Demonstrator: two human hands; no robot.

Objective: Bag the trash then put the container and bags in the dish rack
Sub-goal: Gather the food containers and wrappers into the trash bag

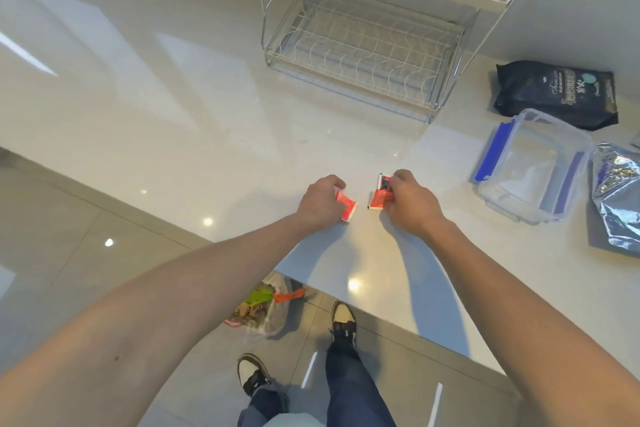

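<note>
Two small red wrappers lie near the counter's front edge. My left hand (320, 203) has its fingers curled round the left red wrapper (347, 209). My right hand (408, 199) pinches the right red wrapper (378, 200), which has a dark printed end. A clear plastic container (533, 166) with blue clips stands to the right, with nothing visible in it. Behind it lies a black bag (557, 94), and a silver foil bag (616, 198) lies at the far right. The wire dish rack (360, 45) stands at the back of the counter with bare shelves.
The pale counter (173, 107) ends in a corner just below my hands. On the tiled floor under that corner sits a clear trash bag (259, 308) holding colourful wrappers. My feet stand next to it.
</note>
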